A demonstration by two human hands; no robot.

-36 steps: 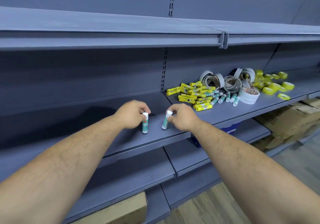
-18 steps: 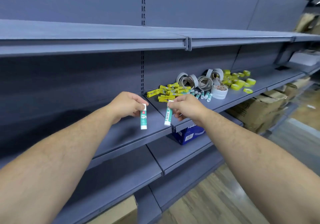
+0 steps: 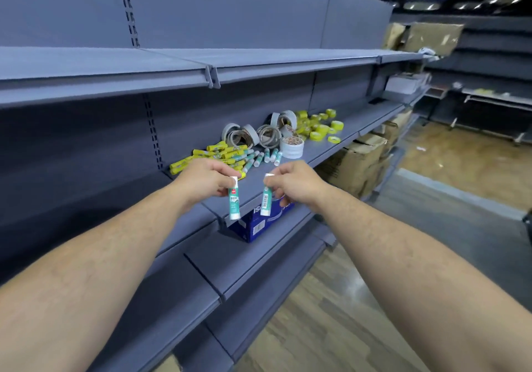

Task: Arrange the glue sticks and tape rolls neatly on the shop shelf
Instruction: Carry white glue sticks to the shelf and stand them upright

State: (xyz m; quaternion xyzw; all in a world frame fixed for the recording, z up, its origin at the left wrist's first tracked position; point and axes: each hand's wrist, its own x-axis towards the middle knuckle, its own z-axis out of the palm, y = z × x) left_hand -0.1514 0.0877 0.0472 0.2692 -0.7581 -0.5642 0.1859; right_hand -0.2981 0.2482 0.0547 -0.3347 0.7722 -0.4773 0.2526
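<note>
My left hand [image 3: 205, 180] pinches the cap end of a teal-and-white glue stick [image 3: 234, 201] that hangs upright in front of the grey shelf [image 3: 322, 148]. My right hand [image 3: 293, 183] pinches a second teal glue stick [image 3: 266, 200] the same way, a little to the right. Behind them on the shelf lies a loose heap of yellow glue sticks [image 3: 213, 155], then teal glue sticks [image 3: 260, 157]. White tape rolls [image 3: 267, 135] and small yellow tape rolls [image 3: 319, 128] are piled farther right.
A blue box [image 3: 256, 226] sits on the lower shelf under my hands. Cardboard boxes [image 3: 357, 164] stand below the shelf to the right. An upper shelf [image 3: 201, 69] overhangs. The wooden aisle floor [image 3: 460, 167] opens on the right.
Both hands lifted their glue sticks off the shelf and carried them rightward toward the pile. My view swung right, showing more of the aisle.
</note>
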